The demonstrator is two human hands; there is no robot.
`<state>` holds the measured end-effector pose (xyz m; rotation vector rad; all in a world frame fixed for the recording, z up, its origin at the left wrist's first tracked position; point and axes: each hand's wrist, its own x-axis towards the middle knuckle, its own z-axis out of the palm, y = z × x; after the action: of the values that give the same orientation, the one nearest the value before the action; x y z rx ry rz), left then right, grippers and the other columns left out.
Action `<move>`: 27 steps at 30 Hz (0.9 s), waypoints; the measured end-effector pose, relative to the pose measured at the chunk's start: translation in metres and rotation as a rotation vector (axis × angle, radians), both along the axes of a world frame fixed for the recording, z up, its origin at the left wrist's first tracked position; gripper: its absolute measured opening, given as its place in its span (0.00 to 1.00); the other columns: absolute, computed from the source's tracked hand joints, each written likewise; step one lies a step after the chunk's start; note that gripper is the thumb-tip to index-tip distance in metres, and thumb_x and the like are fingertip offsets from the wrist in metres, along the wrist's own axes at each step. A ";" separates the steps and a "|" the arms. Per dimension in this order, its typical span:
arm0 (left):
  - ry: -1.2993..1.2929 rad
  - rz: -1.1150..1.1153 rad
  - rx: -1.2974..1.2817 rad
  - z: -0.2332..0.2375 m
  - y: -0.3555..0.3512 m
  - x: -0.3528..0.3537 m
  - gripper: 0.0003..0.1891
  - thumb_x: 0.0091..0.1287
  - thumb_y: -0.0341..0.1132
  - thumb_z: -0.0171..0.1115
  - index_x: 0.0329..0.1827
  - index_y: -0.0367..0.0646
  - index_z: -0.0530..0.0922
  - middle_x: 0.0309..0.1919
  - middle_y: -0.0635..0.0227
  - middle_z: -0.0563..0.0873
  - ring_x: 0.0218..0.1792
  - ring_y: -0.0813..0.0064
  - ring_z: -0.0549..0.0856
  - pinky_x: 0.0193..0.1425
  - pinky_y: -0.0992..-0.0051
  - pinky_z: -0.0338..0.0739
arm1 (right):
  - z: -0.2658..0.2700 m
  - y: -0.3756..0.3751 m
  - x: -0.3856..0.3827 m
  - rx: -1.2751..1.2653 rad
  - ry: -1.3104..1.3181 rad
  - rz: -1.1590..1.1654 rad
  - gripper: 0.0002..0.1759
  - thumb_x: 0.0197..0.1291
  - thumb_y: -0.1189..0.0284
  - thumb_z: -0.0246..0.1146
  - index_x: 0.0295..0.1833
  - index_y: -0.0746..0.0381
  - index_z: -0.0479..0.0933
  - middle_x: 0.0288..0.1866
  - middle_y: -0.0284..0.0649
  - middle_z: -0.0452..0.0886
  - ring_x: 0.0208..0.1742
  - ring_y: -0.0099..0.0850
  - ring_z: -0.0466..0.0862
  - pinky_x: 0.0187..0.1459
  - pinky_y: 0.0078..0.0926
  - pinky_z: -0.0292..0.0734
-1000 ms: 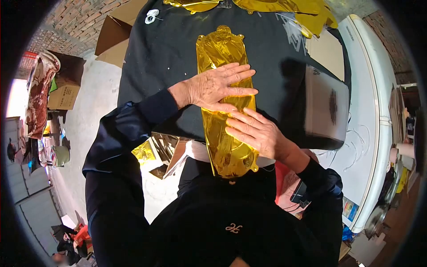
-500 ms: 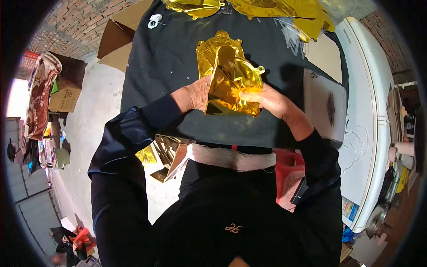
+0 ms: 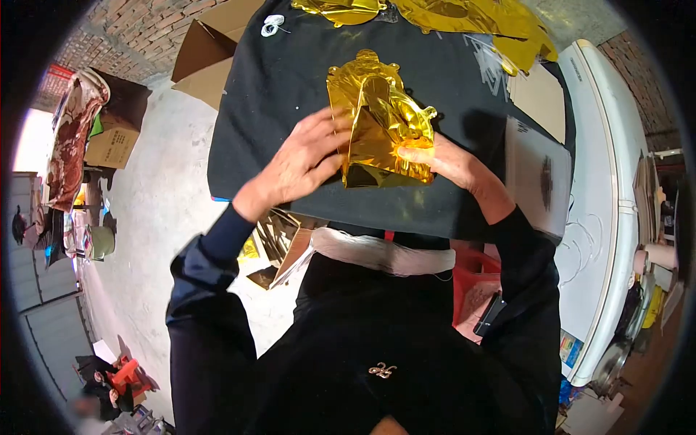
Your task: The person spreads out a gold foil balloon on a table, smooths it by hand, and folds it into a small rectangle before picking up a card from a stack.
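Observation:
A gold foil balloon (image 3: 379, 98), flat and creased with small tabs along its edge, lies folded over near the front of the black-covered table (image 3: 268, 109). My right hand (image 3: 451, 161) grips its lower right part, thumb on top and the other fingers hidden beneath the foil. At the balloon's left edge is my left hand (image 3: 299, 159), its fingers apart and stretched toward the foil, with the tips partly behind the raised flap.
More gold foil balloons (image 3: 471, 20) lie along the far edge, near thin clear sticks (image 3: 487, 67). A small coil of white string (image 3: 272, 26) sits far left. A clear plastic package (image 3: 536, 170) lies at right, beside a white fridge (image 3: 598, 181). White string (image 3: 380, 254) crosses my lap.
My left hand has come out from under the foil to the left and its fingers have spread. My right hand keeps its hold. The view has shifted slightly.

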<state>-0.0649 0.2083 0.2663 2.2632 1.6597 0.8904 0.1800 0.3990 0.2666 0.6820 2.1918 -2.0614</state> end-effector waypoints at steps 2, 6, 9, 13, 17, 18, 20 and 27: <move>-0.112 0.107 -0.071 0.008 -0.028 0.021 0.19 0.72 0.36 0.63 0.62 0.36 0.82 0.64 0.53 0.82 0.69 0.52 0.75 0.74 0.58 0.67 | 0.008 -0.002 -0.001 0.021 -0.052 0.014 0.24 0.76 0.64 0.65 0.71 0.64 0.74 0.62 0.34 0.82 0.61 0.23 0.80 0.66 0.25 0.74; -0.273 0.409 -0.041 -0.006 -0.048 0.063 0.15 0.69 0.39 0.72 0.53 0.40 0.85 0.48 0.61 0.87 0.55 0.59 0.81 0.64 0.61 0.71 | 0.002 -0.005 0.003 0.033 -0.020 -0.003 0.22 0.77 0.65 0.64 0.69 0.64 0.75 0.59 0.33 0.83 0.58 0.22 0.80 0.63 0.25 0.75; -0.335 0.599 0.038 -0.014 -0.044 0.085 0.09 0.66 0.39 0.75 0.39 0.44 0.85 0.35 0.68 0.84 0.42 0.63 0.80 0.51 0.64 0.69 | -0.006 -0.007 0.004 0.012 0.019 -0.015 0.21 0.77 0.61 0.64 0.64 0.64 0.78 0.53 0.32 0.86 0.51 0.22 0.80 0.57 0.27 0.78; -0.293 0.711 0.106 -0.024 -0.042 0.102 0.09 0.66 0.37 0.75 0.33 0.45 0.84 0.31 0.69 0.83 0.39 0.64 0.78 0.46 0.65 0.64 | -0.014 -0.005 0.001 0.216 0.034 0.030 0.25 0.75 0.54 0.64 0.62 0.64 0.81 0.49 0.36 0.88 0.47 0.25 0.81 0.53 0.30 0.79; -0.190 0.758 0.155 -0.033 -0.046 0.109 0.10 0.69 0.35 0.72 0.31 0.43 0.81 0.31 0.69 0.81 0.38 0.65 0.76 0.47 0.65 0.63 | -0.012 0.004 -0.004 0.315 -0.106 0.122 0.29 0.70 0.47 0.66 0.51 0.67 0.85 0.35 0.41 0.87 0.36 0.29 0.82 0.43 0.34 0.79; -0.171 0.763 0.155 -0.035 -0.046 0.110 0.10 0.69 0.35 0.72 0.31 0.43 0.81 0.31 0.69 0.81 0.38 0.65 0.76 0.47 0.65 0.63 | -0.014 0.006 -0.006 0.332 -0.128 0.141 0.30 0.70 0.47 0.66 0.51 0.67 0.85 0.35 0.41 0.87 0.36 0.28 0.82 0.42 0.33 0.79; -0.133 0.770 0.160 -0.036 -0.045 0.110 0.09 0.68 0.34 0.72 0.31 0.43 0.81 0.31 0.69 0.80 0.38 0.65 0.75 0.46 0.64 0.62 | -0.018 0.013 -0.011 0.371 -0.170 0.177 0.31 0.69 0.47 0.67 0.50 0.69 0.85 0.35 0.41 0.87 0.36 0.28 0.82 0.41 0.33 0.78; -0.076 0.765 0.127 -0.033 -0.042 0.109 0.08 0.68 0.33 0.70 0.32 0.42 0.80 0.30 0.66 0.77 0.36 0.64 0.73 0.44 0.63 0.60 | -0.002 0.007 -0.013 0.212 -0.115 0.160 0.29 0.68 0.51 0.69 0.51 0.71 0.83 0.37 0.40 0.86 0.37 0.26 0.80 0.41 0.32 0.78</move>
<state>0.0446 0.1665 0.2332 1.5994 2.5338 1.2249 0.1672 0.4061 0.2642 0.6017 2.3351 -1.6897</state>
